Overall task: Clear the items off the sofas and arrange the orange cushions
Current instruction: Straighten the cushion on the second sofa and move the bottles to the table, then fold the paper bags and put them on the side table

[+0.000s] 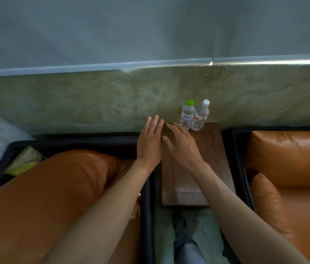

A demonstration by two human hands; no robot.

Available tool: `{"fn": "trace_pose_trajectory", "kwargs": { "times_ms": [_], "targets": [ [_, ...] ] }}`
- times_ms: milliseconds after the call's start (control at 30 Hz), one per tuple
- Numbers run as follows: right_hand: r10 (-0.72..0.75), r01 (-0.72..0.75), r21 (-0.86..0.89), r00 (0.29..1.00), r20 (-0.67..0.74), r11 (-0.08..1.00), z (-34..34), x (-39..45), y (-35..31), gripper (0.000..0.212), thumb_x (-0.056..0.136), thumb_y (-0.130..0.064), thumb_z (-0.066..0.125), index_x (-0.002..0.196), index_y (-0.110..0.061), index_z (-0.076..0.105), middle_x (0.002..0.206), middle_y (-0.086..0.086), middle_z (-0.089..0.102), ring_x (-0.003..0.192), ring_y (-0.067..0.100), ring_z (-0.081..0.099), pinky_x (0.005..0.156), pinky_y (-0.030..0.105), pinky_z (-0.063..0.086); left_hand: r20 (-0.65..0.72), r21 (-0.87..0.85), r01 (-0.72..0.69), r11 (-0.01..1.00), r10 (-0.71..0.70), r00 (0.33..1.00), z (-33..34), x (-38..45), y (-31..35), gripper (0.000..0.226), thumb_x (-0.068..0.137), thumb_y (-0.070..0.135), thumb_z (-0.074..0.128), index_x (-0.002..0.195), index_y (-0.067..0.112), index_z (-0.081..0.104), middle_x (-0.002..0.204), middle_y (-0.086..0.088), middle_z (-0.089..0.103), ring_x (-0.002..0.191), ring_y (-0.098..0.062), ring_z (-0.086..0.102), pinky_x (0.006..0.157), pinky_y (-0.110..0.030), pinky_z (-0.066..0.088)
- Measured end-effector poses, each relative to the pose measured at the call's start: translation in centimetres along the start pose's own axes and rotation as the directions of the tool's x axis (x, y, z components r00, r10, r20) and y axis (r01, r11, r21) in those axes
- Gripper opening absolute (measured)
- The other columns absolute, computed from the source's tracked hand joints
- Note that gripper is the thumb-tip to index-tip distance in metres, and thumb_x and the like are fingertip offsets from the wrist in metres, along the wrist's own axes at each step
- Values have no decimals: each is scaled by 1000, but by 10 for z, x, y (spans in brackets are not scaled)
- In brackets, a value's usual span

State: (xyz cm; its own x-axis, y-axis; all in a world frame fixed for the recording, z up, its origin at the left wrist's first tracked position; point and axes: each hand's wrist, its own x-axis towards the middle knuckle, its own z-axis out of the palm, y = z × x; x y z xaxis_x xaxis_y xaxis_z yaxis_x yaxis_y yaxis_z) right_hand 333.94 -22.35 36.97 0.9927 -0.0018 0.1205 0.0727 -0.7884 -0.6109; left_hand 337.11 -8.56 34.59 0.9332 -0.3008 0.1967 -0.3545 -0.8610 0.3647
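Two clear water bottles stand side by side at the far end of a small wooden side table (213, 149): one with a green cap (187, 116), one with a white cap (200, 118). My right hand (181, 144) hovers flat over the table just left of the bottles, empty, fingers apart. Beside it, my left hand (149, 143) is also flat and empty, over the dark frame of the left sofa (147, 202). A big orange cushion (55, 187) lies on the left sofa. Orange cushions (291, 155) fill the right sofa.
A yellow-and-cream item (25, 161) sits wedged at the left sofa's back corner. A greenish marbled wall (93, 100) runs behind the furniture. My leg and dark shoe (179, 223) stand on the floor between the sofas.
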Motion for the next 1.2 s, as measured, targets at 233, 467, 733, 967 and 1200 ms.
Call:
{"fn": "trace_pose_trajectory", "kwargs": {
  "times_ms": [233,467,733,967,1200],
  "targets": [
    [-117,116,-21,992,-57,993,33,-120,-169,54,105,-49,35,140,-14,57,139,7,61,129,24,55,108,44,46,-124,-41,36,999,-40,992,-146,-166,-64,73,89,-4,59,157,12,38,170,-5,23,159,-22,10,123,-41,31],
    [-268,267,-27,963,-35,963,98,-218,-313,50,107,-47,36,138,-15,58,141,5,60,133,22,52,112,46,41,-236,57,120,991,-104,966,-260,-309,-149,60,96,3,56,154,10,43,167,-5,30,157,-23,17,124,-42,31],
    [-389,389,-10,921,-22,921,149,-220,-402,44,104,-46,47,139,-20,58,140,0,60,132,15,53,114,37,40,-311,83,291,953,-253,916,-312,-363,-215,59,98,9,62,154,11,43,165,-6,34,156,-24,22,124,-39,26],
    [-396,391,192,918,-18,900,211,-190,-444,38,95,-38,64,128,-18,63,128,2,64,120,19,58,105,39,47,-360,17,397,918,-365,859,-323,-388,-278,53,95,9,58,147,12,51,156,-4,45,148,-23,34,116,-46,42],
    [-369,364,66,921,128,929,305,-146,-487,36,92,-31,72,125,-21,66,123,-2,64,116,18,56,99,33,46,-404,-59,430,901,-415,815,-330,-372,-409,41,101,14,56,142,15,55,148,-1,50,141,-19,39,114,-38,43]
  ]
}}
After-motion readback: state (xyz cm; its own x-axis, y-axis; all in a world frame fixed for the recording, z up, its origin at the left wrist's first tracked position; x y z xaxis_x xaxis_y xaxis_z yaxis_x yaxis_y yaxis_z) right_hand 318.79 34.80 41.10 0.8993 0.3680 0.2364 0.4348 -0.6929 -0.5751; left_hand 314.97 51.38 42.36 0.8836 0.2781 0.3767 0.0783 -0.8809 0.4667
